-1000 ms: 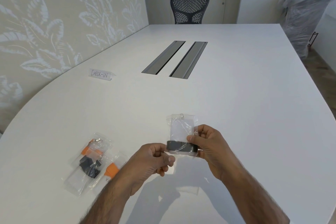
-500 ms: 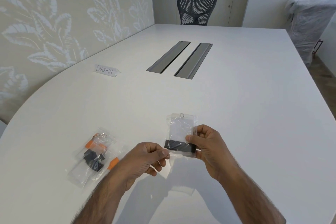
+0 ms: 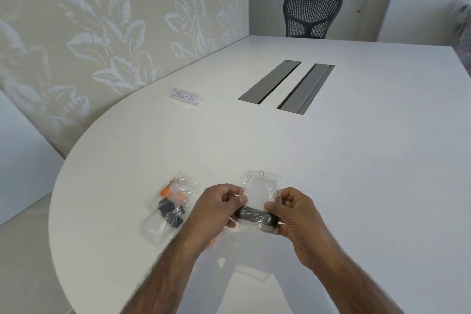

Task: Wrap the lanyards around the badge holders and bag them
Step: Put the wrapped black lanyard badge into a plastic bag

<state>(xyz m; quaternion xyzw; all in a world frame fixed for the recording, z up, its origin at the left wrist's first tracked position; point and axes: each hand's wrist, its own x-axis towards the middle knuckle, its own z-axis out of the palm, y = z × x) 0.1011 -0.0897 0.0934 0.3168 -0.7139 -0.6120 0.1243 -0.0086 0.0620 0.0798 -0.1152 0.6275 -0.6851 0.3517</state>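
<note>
In the head view we see a big white table (image 3: 331, 173) that fills most of the frame. Low in the middle, our two hands hold up one clear bag (image 3: 260, 196). Inside it is a clear badge holder (image 3: 254, 194) with a black lanyard (image 3: 256, 217) wound around its lower part. A small metal ring (image 3: 261, 173) shows at the top of the bag.

Our left hand (image 3: 216, 211) is curled, and its thumb and fingers pinch the left side of the bag. Our right hand (image 3: 298, 219) is curled too, and it pinches the right side, with the thumb just above the black band.

To the left of our hands, more filled bags (image 3: 170, 209) lie flat on the table. We see orange and black bits inside them.

Farther up and left of the middle, a small folded white card (image 3: 186, 96) stands on the table. It says "CHECK-IN" in hand-drawn letters.

Two grey slots (image 3: 286, 85) sit in the middle of the table. A dark mesh chair (image 3: 312, 14) stands at the far end, near the top of the frame. A wall with pale leaf shapes (image 3: 102, 33) fills the upper left.
</note>
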